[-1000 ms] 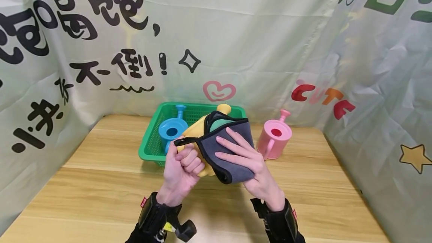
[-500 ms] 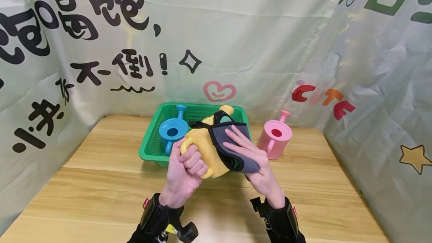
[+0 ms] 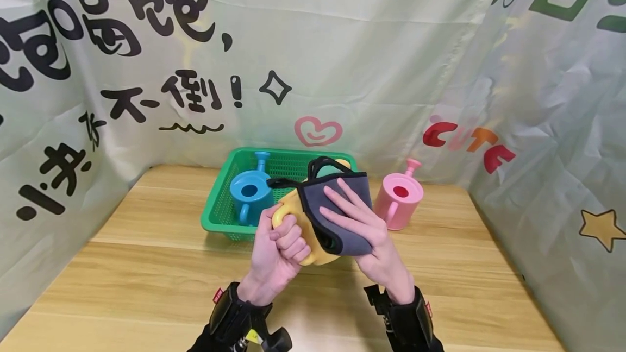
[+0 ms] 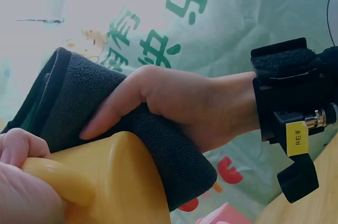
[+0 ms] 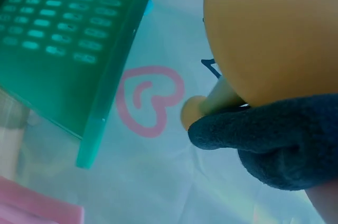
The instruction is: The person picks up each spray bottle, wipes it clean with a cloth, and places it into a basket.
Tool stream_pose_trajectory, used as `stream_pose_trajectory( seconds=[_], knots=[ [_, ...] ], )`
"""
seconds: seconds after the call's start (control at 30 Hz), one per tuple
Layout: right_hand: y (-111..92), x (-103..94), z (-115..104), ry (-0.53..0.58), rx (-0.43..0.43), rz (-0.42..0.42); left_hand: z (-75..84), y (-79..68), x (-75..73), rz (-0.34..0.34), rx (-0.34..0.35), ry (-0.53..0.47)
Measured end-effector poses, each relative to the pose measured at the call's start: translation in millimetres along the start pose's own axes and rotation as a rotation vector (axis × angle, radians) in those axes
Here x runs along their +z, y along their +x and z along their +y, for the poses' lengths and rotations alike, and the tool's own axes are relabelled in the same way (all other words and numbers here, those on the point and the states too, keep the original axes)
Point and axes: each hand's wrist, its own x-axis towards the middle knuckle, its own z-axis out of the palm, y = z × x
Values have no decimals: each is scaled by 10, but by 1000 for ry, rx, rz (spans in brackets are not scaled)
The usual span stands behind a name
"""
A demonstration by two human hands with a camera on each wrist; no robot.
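My left hand (image 3: pixel 283 246) grips the handle of a yellow watering can (image 3: pixel 319 255), which is held tilted above the table. Over the can's side lies a dark grey cloth (image 3: pixel 337 205) with black edging and a loop. My right hand (image 3: pixel 359 227) holds this cloth against the can, its fingers spread across the upper face. In the left wrist view the right thumb (image 4: pixel 113 110) lies along the cloth, beside the can's yellow body (image 4: pixel 132 176). The can's spout end (image 5: pixel 193 112) pokes out past the cloth in the right wrist view.
Behind the hands stands a green basket (image 3: pixel 215 216) with a blue watering can (image 3: pixel 251 194) in it. A pink watering can (image 3: pixel 400 200) is upright on the wooden table (image 3: pixel 146 270), right of the basket. A printed cloth backdrop (image 3: pixel 371 69) surrounds the table.
The cloth's loop has come away from my left hand, uncovering the can's handle. My left hand and the can have shifted slightly right; the cloth has slid over the can with my right hand.
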Motion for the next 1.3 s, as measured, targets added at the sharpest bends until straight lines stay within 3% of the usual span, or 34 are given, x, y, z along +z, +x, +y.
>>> stream_pose_trajectory(
  seconds=[0.27, 0.43, 0.63, 0.8, 0.9, 1.03, 1.13, 1.3],
  knots=[
    [-27, 62, 26, -157, -101, -43, 23, 1, 7, 44, 36, -48],
    [22, 51, -3, -41, -56, 9, 33, 8, 10, 21, 39, -59],
    [58, 26, -64, 103, 76, 62, 75, -9, 18, 71, 40, -35],
    [63, 39, -59, 28, -17, 32, 104, -17, 21, 49, 50, -56],
    [68, 54, -48, -39, -100, 11, 112, -7, 18, 19, 64, -84],
    [46, 79, -1, -88, -149, -1, 111, 5, 11, -36, 84, -112],
    [28, 87, 25, -52, -133, 18, 121, 4, 12, -38, 83, -121],
    [50, 71, -19, 51, -72, 64, 160, -14, 15, 44, 73, -116]
  ],
)
